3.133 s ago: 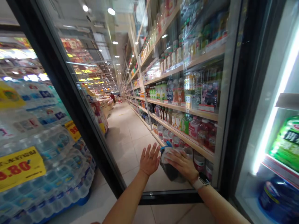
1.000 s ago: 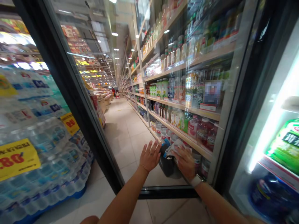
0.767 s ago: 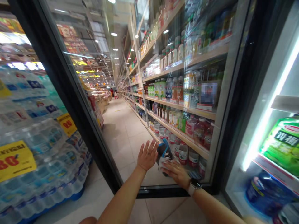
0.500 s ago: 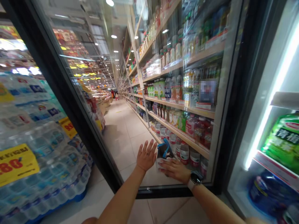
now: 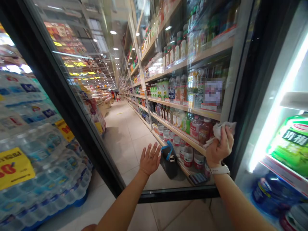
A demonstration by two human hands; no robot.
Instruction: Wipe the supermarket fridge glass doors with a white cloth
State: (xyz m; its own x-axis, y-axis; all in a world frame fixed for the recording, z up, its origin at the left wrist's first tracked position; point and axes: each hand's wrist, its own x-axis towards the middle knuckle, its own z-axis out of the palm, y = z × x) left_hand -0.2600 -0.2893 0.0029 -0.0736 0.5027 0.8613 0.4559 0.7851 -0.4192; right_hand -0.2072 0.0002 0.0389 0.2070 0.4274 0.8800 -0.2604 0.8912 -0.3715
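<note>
My right hand (image 5: 218, 148) is shut on a crumpled white cloth (image 5: 218, 131), high against the right side of a glass cooler door (image 5: 183, 144). My left hand (image 5: 150, 159) rests open and flat on the same pane, fingers spread, touching nothing else. Beyond the glass, between my hands, stands a black bucket with a blue handle (image 5: 168, 163). A white watch band (image 5: 220, 170) circles my right wrist.
The door's black frame (image 5: 178, 195) runs along the bottom. Shelves of bottled drinks (image 5: 183, 128) line the aisle, and a stack of wrapped water bottles (image 5: 36, 144) stands at the left. Inside the cooler at the right sits a green package (image 5: 292, 144). A person (image 5: 112, 94) stands far down the tiled aisle.
My right hand has moved up and right with the cloth, uncovering the bucket. My left hand stays nearly still on the glass.
</note>
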